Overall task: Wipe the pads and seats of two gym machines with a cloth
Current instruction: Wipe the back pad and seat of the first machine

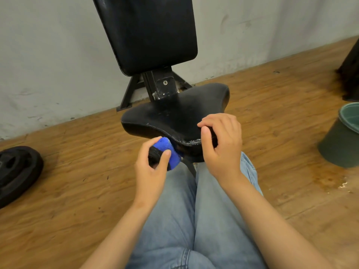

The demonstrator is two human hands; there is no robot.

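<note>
A black padded seat (174,113) stands in the middle of the head view, with a black back pad (147,33) rising behind it against the wall. My left hand (151,167) grips a bunched blue and black cloth (167,152) at the seat's near front edge. My right hand (221,144) has its fingers curled over the seat's front right edge, with the thumb pointing up. Wet streaks glint on the seat's front rim.
A black weight plate (17,169) lies on the wooden floor at the left. A green bucket (342,136) stands at the right, with a wet stain on the floor near it. The machine's metal frame (163,86) is behind the seat. My jeans-clad legs fill the bottom.
</note>
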